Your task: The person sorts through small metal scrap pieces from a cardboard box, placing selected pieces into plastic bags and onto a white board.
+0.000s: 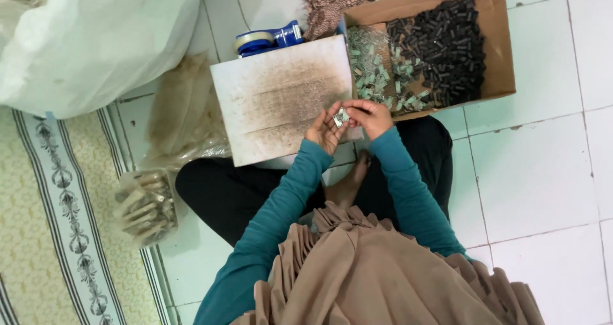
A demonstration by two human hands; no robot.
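Single camera on my head, facing straight down, moderately near; my lap at 6 o'clock, cardboard box [497,44] at 1 o'clock.

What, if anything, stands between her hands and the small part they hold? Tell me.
Nothing visible does. The left hand and right hand both pinch the small pale part directly, above the white board.

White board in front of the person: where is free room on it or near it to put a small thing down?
The white board is bare left of the hands, up to the tape dispenser. The floor tiles right of the knee, below the cardboard box, are free too. The box is crowded with small black and clear pieces.
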